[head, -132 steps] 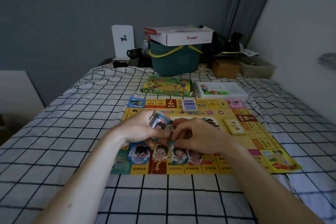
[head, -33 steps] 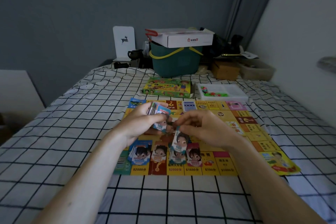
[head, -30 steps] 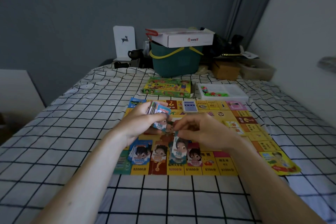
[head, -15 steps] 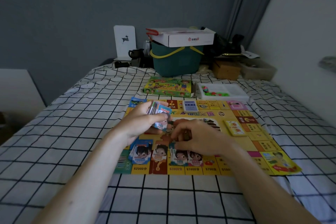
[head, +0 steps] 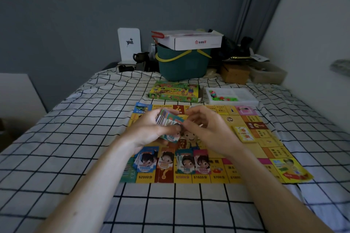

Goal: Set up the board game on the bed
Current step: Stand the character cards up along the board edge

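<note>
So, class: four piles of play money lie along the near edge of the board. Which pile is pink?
The rightmost pile, next to the teal pile. Its notes are pink, while the two left piles are blue and orange.

Bedsheet [head: 66, 138]: white, black grid lines. Game board [head: 265, 149]: yellow, with brown, pink, blue squares. Basket [head: 181, 66] teal, yellow handle; game box [head: 174, 91] green; wall [head: 75, 15] grey-blue.

Checked bed [head: 75, 138] under game board [head: 269, 149], game box [head: 174, 91], white tray [head: 244, 98].
</note>
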